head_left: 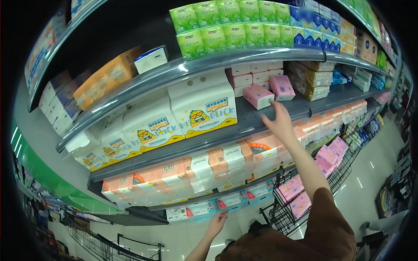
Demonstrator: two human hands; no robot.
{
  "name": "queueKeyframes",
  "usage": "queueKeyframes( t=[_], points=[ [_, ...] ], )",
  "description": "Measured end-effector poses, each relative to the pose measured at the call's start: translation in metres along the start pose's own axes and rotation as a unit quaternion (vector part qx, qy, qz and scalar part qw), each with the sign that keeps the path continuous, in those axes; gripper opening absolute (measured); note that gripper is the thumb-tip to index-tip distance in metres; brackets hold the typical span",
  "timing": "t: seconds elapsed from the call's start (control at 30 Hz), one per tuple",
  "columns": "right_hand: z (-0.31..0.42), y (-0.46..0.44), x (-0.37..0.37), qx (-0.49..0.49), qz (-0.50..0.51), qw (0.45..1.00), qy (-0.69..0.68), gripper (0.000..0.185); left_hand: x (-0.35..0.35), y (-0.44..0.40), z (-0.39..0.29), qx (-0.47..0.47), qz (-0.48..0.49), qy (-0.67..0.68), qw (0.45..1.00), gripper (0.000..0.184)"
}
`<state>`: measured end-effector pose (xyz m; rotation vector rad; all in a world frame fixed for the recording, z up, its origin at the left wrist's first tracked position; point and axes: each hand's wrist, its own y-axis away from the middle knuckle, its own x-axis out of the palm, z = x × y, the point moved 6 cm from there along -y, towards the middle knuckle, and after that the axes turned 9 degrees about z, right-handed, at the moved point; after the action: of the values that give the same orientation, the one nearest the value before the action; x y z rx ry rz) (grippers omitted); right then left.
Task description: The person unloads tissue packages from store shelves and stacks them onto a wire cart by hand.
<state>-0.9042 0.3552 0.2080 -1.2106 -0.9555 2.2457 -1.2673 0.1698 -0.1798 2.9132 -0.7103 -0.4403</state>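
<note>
On the middle shelf a pink tissue pack lies at an angle, its white end facing out. Just in front of it is my right hand, fingers apart and holding nothing, the fingertips close to the pack's end. A second pink pack leans beside it, before stacked pink packs. My left hand hangs low, near the bottom shelf's blue-and-white packs; its fingers look loosely bent with nothing visible in them.
A black wire cart at the lower right holds several pink packs. White duck-print packs fill the shelf's left part. Green packs stand above, behind the grey shelf edge. Another cart is at the lower left.
</note>
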Motion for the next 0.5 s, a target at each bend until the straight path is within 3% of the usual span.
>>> queueKeyframes(
  t=[0.1,0.2,0.27,0.3,0.43,0.5],
  points=[
    [-0.013,-0.037,0.019,0.017,0.04,0.997,0.062,0.059,-0.002,-0.035,-0.075,0.065,0.047,-0.018,0.997,0.031],
    [-0.046,-0.077,0.049,0.027,0.075,0.986,0.149,0.065,0.001,-0.055,-0.142,0.042,0.112,-0.005,0.993,0.03],
    [-0.07,-0.081,0.073,0.053,0.126,0.978,0.156,0.068,0.002,-0.065,-0.194,0.117,0.129,-0.039,0.984,0.029],
    [-0.071,-0.081,0.072,0.039,0.115,0.982,0.143,0.061,0.001,-0.07,-0.219,0.152,0.138,-0.059,0.977,0.029],
    [-0.045,-0.07,0.039,0.059,0.168,0.982,0.063,0.055,-0.005,-0.094,-0.307,0.177,0.158,0.02,0.971,0.029],
    [-0.049,-0.059,0.039,0.036,0.209,0.974,0.079,0.055,-0.01,-0.111,-0.364,0.343,0.115,-0.145,0.921,0.028]
  ],
)
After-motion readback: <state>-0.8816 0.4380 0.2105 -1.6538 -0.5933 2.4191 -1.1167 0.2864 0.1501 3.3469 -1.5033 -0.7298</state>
